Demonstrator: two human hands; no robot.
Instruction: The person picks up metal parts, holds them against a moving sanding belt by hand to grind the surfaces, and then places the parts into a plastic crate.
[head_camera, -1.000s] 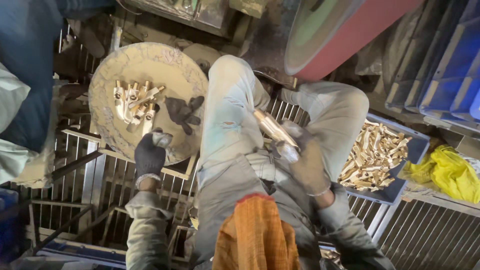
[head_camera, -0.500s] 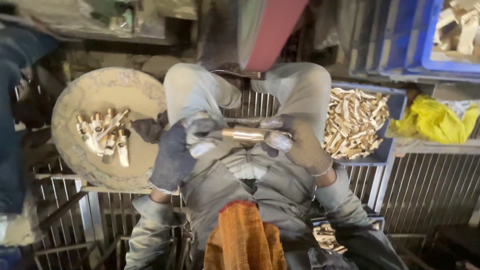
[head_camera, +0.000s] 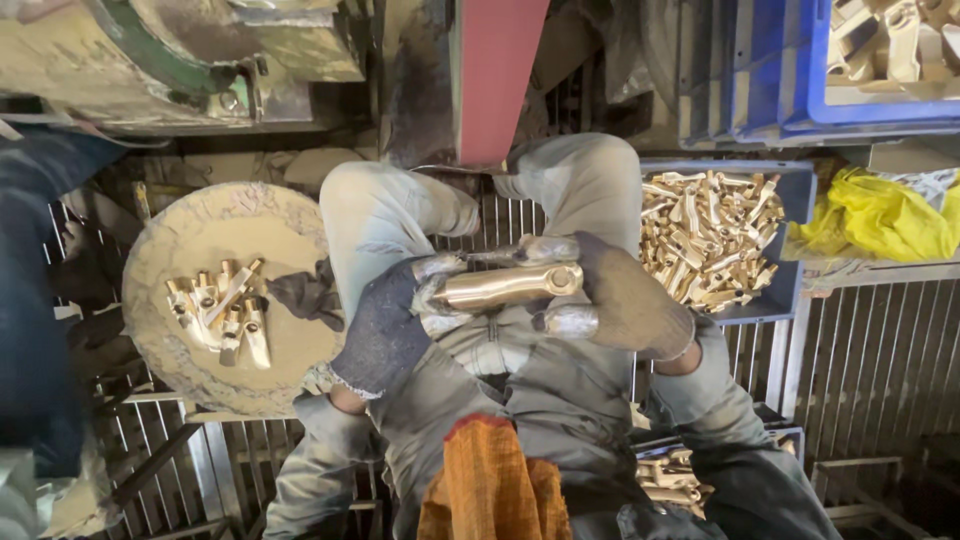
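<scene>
A long brass part lies level between both gloved hands over my lap. My left hand, in a dark knit glove, grips its left end. The right end, with its round opening, is held by my right hand in a grey glove. A round dusty tray at left carries several finished brass parts and a dark rag. To the right, a dark bin is heaped with more brass parts.
A red sanding belt stands straight ahead between my knees, with a green-rimmed machine at upper left. A blue crate and a yellow cloth sit at right. Metal grating forms the floor. Another person's sleeve is at left.
My left hand left the round tray and came to the brass part, which both hands now hold level in front of the belt. The view swung right and closer.
</scene>
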